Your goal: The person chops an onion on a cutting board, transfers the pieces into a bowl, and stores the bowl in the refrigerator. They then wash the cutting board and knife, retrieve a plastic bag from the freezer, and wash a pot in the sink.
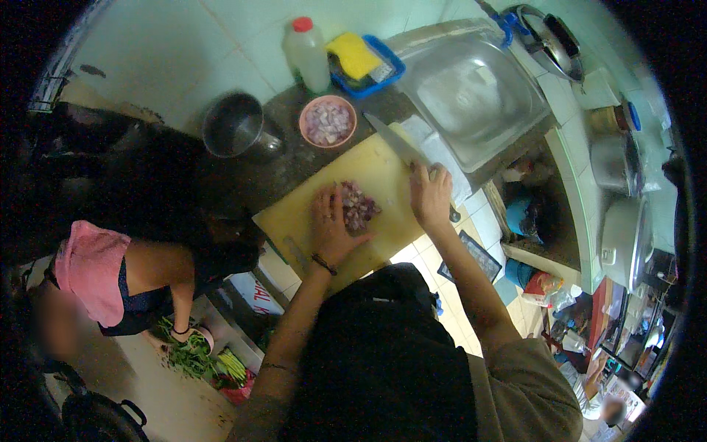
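Note:
A yellow cutting board (375, 173) lies in front of me, with a small heap of chopped red onion (359, 208) at its middle. My left hand (330, 225) rests against the heap's left side, its fingers stretched out and thumb apart. My right hand (431, 193) is closed around the handle of a kitchen knife (394, 141) at the board's right edge. The blade points away and to the left, with part of it over a white cloth (434, 147). Past the board's far edge stands a pink bowl (328, 121) holding more chopped onion.
A dark metal pot (233, 125) stands left of the bowl. Behind are a red-capped bottle (305, 55) and a blue tray (383, 70) with a yellow sponge. A metal sink (479, 96) is at far right. At left, another person handles green leafy vegetables (195, 353).

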`<control>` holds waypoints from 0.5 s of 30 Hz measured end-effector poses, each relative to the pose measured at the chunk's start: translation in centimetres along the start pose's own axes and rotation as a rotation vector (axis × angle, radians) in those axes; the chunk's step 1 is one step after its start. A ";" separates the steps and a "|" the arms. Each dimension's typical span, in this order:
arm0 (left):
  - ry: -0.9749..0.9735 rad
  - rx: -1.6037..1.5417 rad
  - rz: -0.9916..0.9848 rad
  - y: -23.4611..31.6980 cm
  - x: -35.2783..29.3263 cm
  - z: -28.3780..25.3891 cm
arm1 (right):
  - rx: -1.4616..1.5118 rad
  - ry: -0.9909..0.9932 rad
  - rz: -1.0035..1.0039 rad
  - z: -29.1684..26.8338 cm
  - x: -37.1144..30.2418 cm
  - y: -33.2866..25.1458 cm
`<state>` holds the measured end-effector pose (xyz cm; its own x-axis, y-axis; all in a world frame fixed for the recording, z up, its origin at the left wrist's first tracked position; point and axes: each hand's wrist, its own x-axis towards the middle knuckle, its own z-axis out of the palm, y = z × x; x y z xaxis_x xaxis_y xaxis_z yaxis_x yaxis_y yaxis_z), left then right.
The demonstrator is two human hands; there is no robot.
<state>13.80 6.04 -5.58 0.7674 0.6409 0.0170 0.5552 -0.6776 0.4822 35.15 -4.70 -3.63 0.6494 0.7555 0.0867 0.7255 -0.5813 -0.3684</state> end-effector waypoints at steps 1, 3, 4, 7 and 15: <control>0.021 -0.002 0.016 0.1 0.2 0.1 | 0.051 0.074 -0.104 0.3 0.3 -0.4; 0.033 -0.018 0.011 0.3 0.4 0.2 | 0.241 -0.067 -0.178 1.2 1.2 -1.7; 0.026 -0.031 -0.010 0.4 0.4 0.3 | 0.265 -0.036 -0.247 1.8 1.7 -2.5; 0.011 -0.044 -0.040 0.5 0.7 0.5 | 0.322 -0.066 -0.287 3.8 2.3 -4.7; 0.195 -0.330 -0.002 0.2 3.5 2.4 | 0.662 -0.034 -0.005 5.3 -2.2 -5.8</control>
<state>17.36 7.23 -7.56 0.6734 0.7201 0.1671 0.3993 -0.5445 0.7376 28.38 -1.40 -6.55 0.6310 0.7731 0.0640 0.4279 -0.2781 -0.8600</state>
